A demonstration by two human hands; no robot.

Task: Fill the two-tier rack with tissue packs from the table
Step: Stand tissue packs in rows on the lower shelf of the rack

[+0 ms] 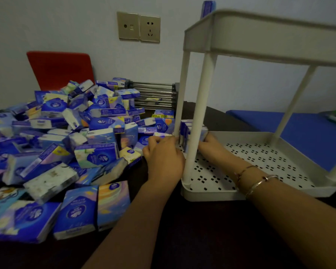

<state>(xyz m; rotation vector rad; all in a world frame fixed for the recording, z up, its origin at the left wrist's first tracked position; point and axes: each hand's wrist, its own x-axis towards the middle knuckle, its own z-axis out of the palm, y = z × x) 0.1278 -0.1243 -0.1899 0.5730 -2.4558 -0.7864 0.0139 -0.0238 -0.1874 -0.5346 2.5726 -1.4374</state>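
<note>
Fingers of the right hand point(209, 145) reach into the far left corner of the rack's lower tray point(260, 158) and press against a small row of packs point(194, 133) standing on edge there; whether they curl round a pack or only push it cannot be told, since a post point(198, 117) hides the tips. Fingers of the left hand point(164, 156) are curled, just outside the tray's left rim, and seem to pinch a pale pack point(162, 134) at the corner, though the grip is partly hidden.

Both forearms stretch forward over the dark surface point(182, 239). Two thin bracelets point(256, 181) circle the right wrist, which lies across the tray's near rim.

The rack is white, with a perforated lower tray and an upper tray point(270, 37) carried on round posts. Apart from the corner row, the visible part of the lower tray is bare. One blue pack point(208, 8) shows above the upper tray's far rim.

Left of the rack, a big loose heap of packs point(56, 148) in blue, purple and white wrappers covers the surface, reaching up to the left hand.

Behind the heap stand a red chair point(60, 68) and a metal rack point(153, 96) with horizontal bars. Two wall plates point(139, 28), one a socket, sit on the pale wall. A blue mat point(308, 133) lies to the right, beyond the tray.
</note>
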